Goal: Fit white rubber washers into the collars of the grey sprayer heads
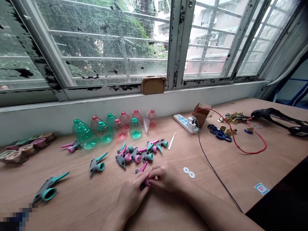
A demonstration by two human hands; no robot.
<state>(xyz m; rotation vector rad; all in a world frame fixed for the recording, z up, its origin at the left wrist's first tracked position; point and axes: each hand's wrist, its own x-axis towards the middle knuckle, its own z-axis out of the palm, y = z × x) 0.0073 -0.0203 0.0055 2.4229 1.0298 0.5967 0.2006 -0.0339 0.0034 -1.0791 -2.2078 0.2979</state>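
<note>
Near the front middle of the table, my left hand (132,192) is closed around a grey and pink spray trigger head (143,168), its pink lever pointing up and away. My right hand (165,176) meets it from the right, fingers pinched at the pink collar. The fingers hide much of the head, and whether anything small sits in the collar cannot be seen. Just beyond lies a pile of pink and teal spray trigger heads (134,154). Two white washers (189,172) lie flat to the right of my right hand.
Green and red clear bottles (106,131) stand by the wall. More teal trigger heads (97,165) lie left. White tweezers (171,141), a power strip (185,123) with cables, a cardboard box (203,116) and blue-handled metal parts (220,132) are to the right.
</note>
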